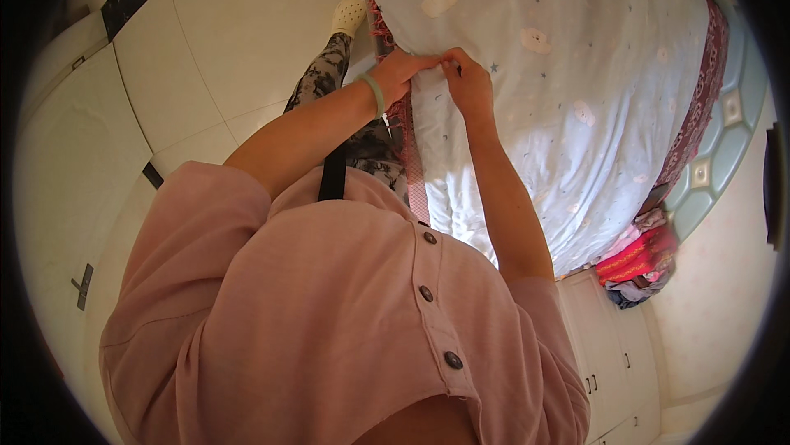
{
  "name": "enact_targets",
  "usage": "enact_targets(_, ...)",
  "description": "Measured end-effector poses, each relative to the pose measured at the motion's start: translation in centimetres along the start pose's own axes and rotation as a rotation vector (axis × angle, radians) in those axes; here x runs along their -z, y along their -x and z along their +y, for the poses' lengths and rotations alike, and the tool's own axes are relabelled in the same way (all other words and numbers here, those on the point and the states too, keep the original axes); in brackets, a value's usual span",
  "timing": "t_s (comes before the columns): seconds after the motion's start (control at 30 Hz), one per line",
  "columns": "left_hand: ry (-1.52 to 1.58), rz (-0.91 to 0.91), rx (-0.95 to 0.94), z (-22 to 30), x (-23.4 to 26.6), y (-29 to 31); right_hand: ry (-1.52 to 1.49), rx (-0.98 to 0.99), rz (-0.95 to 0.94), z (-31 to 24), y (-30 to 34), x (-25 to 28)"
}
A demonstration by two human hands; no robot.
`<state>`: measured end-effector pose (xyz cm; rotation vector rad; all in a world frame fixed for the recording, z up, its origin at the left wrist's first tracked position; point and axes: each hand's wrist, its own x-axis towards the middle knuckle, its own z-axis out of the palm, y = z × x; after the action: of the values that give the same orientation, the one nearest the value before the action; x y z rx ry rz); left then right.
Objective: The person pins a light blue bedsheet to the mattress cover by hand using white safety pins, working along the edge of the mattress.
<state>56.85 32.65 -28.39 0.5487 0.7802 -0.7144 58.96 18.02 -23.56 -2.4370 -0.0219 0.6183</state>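
A pale quilt [527, 99] printed with clouds, stars and moons is spread over the bed. At its left side my left hand [397, 70], with a pale green bangle at the wrist, is closed in a pinch on the fabric. My right hand [469, 87] meets it tip to tip, thumb and fingers also pinched on the quilt. The small bit of cloth between the fingertips is mostly hidden by them. Below the hands, a red patterned, fringed cloth [414, 169] shows along the bed's side.
A light green padded headboard [699, 173] curves along the right. Bundled red and dark clothes [642, 260] lie by the bed's corner, above a white drawer cabinet [609, 354]. Pale floor tiles [222, 41] and a white door [82, 149] are at left. My foot wears a cream clog [349, 15].
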Motion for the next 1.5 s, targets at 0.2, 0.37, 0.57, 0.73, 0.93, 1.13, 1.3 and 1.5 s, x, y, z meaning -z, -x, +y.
enact_targets(0.2, 0.006, 0.023, -0.003, 0.1, 0.3, -0.6, -0.123, -0.012, 0.084, -0.7, -3.4, 1.0)
enact_targets(0.37, 0.001, 0.024, 0.084, 0.4, 0.6, -0.9, -0.880, -0.147, 0.080, -6.3, -8.2, 6.8)
enact_targets(0.57, 0.117, 0.004, 0.118, 0.3, 1.4, -1.8, -0.982, 0.594, 0.566, -10.2, -13.3, 22.7)
enact_targets(0.73, 0.406, -0.010, 0.077, 2.4, 2.4, -3.6, -0.694, 0.462, 0.806, -9.7, -8.4, 23.9)
enact_targets(0.93, 0.082, 0.084, -0.134, 5.5, 0.4, -3.7, -0.844, -0.169, 0.369, -1.8, -0.4, 7.0)
enact_targets(1.13, 0.094, 0.043, -0.118, 5.6, 1.3, -2.9, -0.562, -0.276, 0.167, -0.5, 2.3, -1.5)
enact_targets(1.3, 0.072, 0.077, -0.123, 5.9, 0.9, -2.6, -0.408, -0.252, 0.200, 1.3, 2.3, -3.7)
enact_targets(1.5, 0.076, 0.063, -0.111, 6.0, 0.9, -2.4, -0.436, -0.207, 0.184, 1.5, 2.5, -3.8)
